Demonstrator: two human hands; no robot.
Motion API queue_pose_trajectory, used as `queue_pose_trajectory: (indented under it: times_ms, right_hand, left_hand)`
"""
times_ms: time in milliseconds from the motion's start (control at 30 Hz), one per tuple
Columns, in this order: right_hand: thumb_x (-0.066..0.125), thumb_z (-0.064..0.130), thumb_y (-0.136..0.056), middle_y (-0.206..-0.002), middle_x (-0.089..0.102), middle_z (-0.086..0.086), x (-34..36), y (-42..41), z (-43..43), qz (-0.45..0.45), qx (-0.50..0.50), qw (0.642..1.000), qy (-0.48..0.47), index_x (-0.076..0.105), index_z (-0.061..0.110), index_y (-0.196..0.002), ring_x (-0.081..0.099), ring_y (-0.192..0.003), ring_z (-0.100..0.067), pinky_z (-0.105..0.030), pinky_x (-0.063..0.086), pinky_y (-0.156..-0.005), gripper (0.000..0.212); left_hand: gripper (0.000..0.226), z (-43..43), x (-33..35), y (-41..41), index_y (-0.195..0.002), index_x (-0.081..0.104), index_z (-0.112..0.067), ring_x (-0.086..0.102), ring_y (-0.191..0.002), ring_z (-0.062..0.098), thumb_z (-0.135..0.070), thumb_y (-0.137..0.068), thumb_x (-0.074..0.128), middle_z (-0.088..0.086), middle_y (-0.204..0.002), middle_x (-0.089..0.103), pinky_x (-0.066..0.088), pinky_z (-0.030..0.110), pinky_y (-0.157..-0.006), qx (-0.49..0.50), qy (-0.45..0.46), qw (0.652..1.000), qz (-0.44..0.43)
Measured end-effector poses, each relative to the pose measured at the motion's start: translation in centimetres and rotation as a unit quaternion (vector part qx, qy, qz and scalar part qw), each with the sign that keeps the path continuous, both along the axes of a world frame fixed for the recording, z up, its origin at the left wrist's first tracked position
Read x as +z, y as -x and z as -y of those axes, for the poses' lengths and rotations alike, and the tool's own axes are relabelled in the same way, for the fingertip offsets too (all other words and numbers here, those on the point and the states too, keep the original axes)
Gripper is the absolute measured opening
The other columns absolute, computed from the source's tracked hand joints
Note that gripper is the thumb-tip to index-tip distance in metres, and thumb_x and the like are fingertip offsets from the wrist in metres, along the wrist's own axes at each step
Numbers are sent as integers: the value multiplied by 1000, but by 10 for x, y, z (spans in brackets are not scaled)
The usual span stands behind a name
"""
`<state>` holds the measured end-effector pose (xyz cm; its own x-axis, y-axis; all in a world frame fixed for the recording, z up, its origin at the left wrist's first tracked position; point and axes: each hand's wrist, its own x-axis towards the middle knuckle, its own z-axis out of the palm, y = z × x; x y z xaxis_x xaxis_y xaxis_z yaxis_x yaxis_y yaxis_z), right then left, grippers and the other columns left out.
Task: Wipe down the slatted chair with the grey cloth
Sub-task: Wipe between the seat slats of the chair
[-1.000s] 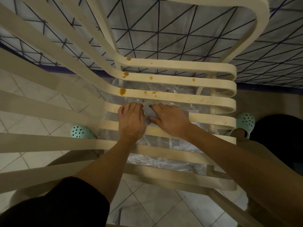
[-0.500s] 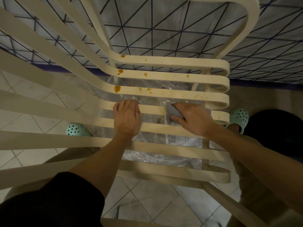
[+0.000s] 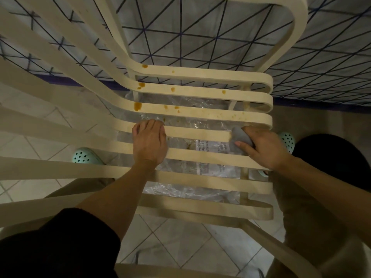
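Observation:
A cream slatted chair (image 3: 200, 115) fills the view, seen from above. Brown stains dot its three far seat slats, the largest at the left bend. My left hand (image 3: 149, 142) lies across two middle slats with its fingers curled over the far edge of one. My right hand (image 3: 261, 146) grips the bunched grey cloth (image 3: 240, 137) and presses it onto the right end of the same slat, close to the chair's right side.
Crumpled clear plastic sheet (image 3: 192, 143) lies on the tiled floor under the seat. My feet in mint-green clogs (image 3: 84, 156) stand either side of it. A wall of grey tiles with dark diagonal lines (image 3: 200, 41) rises beyond the chair. A black round object (image 3: 331, 157) sits at right.
My right hand has slid the grey cloth rightwards along the slat, from beside my left hand to the slat's right end. My left hand has kept its place.

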<state>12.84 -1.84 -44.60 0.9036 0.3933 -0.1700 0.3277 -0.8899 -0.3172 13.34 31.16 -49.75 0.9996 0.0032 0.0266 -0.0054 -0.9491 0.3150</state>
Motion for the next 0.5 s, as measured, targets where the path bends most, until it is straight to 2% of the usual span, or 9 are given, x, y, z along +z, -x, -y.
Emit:
queue_pose_trajectory:
  times_ms: [100,300,400,500]
  right_hand:
    - [41,54,-94,-80,61,-1,1,-2,-5,12,9,1000,17,49,20,-94,58,-68,-22,-26,27,-56,36]
    - [48,57,-94,-92,69,-5,-6,-9,-20,40,48,997,51,54,18,-106,65,-76,-26,-26,32,-57,41]
    - [51,56,-93,-99,70,-6,-9,-13,-37,30,69,995,68,54,17,-118,66,-82,-28,-31,43,-59,46]
    - [54,52,-94,-99,70,-8,-7,-18,-48,18,80,994,73,52,15,-122,66,-80,-31,-35,46,-59,47]
  left_hand:
    - [28,0,-1,0,-100,60,-17,50,-97,23,-25,-100,33,2,-96,60,31,38,-97,0,-1,1000,0]
    - [30,0,-1,-1,-99,61,-17,51,-96,23,-26,-99,32,2,-95,60,31,38,-97,-1,9,1000,5]
    - [31,-1,-1,-1,-99,61,-16,51,-95,24,-26,-99,31,2,-94,60,33,39,-97,0,12,1000,5]
    - [35,-1,-1,-1,-100,62,-15,51,-94,24,-27,-98,29,3,-94,60,34,39,-96,-3,15,1000,8]
